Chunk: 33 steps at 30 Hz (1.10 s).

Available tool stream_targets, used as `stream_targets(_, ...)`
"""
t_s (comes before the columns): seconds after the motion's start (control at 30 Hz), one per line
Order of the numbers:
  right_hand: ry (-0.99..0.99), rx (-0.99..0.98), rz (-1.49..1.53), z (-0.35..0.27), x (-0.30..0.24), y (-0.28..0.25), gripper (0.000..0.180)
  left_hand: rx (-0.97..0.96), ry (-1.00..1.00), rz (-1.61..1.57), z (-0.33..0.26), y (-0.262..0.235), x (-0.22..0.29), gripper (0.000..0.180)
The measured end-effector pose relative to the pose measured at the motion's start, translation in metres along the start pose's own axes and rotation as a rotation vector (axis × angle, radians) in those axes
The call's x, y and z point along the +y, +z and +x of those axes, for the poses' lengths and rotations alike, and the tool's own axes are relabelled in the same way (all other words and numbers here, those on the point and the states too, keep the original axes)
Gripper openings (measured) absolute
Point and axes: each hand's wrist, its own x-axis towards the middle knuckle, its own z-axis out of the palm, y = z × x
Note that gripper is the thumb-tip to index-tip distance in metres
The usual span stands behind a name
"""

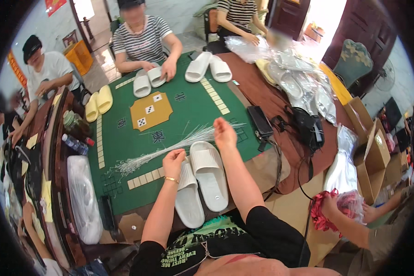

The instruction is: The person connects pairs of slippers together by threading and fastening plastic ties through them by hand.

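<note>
The person's left hand (173, 160) rests on the near end of the tie bundle (170, 147), fingers curled down onto the strands; whether they actually pinch any cannot be told. The right hand (224, 132) hovers at the bundle's other end, fingers loosely bent and holding nothing that shows. The bundle, a sheaf of thin clear plastic ties, lies on the green bench (124, 138) with its long axis running from lower left to upper right, fanned at both ends. It passes just beyond the toes of the slippers (200, 181), so the ties lie ahead of both hands, and the left hand is the nearer, already touching.

Counted: one pair of white slippers right before the person, side by side, heels toward the body. Across the bench a co-worker's hands rest on a second white pair (149, 81); a third white pair (208, 66) lies to its right, and one yellow pair (98, 102) at the left edge. That makes four pairs, eight slippers. One bundle of ties.
</note>
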Motion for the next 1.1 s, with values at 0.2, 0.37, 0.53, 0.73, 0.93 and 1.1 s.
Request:
stream_targets(0.2, 0.453, -0.855, 0.314, -0.093, -0.059, 0.165, 0.037, 0.044, -0.007, 0.040, -0.002, -0.015, -0.003, 0.015)
stream_targets(0.37, 0.212, -1.714, 0.478, -0.101, -0.134, 0.209, 0.035, 0.059, -0.014, -0.019, 0.002, -0.012, 0.001, 0.017)
stream_targets(0.53, 0.052, -1.142, -0.277, -0.088, -0.124, 0.181, 0.033, 0.062, 0.027, -0.050, 0.001, -0.009, 0.002, 0.015)
stream_targets(0.73, -0.172, -0.706, -1.404, -0.067, -0.009, 0.099, 0.022, 0.076, 0.097, -0.075, -0.003, -0.014, 0.000, 0.015)
stream_targets(0.93, -0.108, -0.613, -1.477, -0.071, 0.033, 0.049, 0.018, 0.077, 0.116, -0.068, -0.004, -0.014, -0.001, 0.015)
stream_targets(1.1, -0.075, -0.552, -1.445, -0.072, 0.027, 0.052, 0.018, 0.093, 0.096, -0.088, -0.002, -0.012, -0.001, 0.019)
